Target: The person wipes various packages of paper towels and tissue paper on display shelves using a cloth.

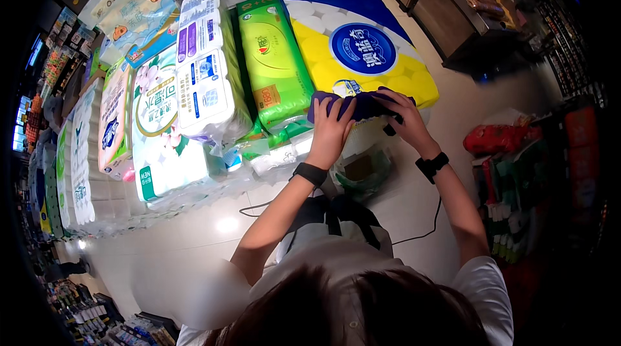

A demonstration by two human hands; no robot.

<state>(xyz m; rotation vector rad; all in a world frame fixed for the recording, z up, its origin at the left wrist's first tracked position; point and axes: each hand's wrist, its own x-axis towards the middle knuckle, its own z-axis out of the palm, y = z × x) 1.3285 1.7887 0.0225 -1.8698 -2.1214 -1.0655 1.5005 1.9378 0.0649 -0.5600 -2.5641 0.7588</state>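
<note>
A folded or rolled purple cloth (361, 108) lies across the near end of a blue, white and yellow pack of toilet rolls (315, 16). My left hand (330, 122) grips its left part, with the fingers over the top. My right hand (405, 120) holds the right end, where a small black piece (389, 130) shows under the fingers. Left of the cloth is a green tissue pack (276, 59). Both wrists wear black bands. The underside of the cloth is hidden.
More wrapped paper packs (208, 79) are stacked to the left. Below my hands hangs a greenish clear plastic bag (366, 171). A dark cable (422, 237) crosses the tiled floor. Red and green packaged goods (504, 139) stand at the right, and a metal-sided display bin (444, 11) beyond.
</note>
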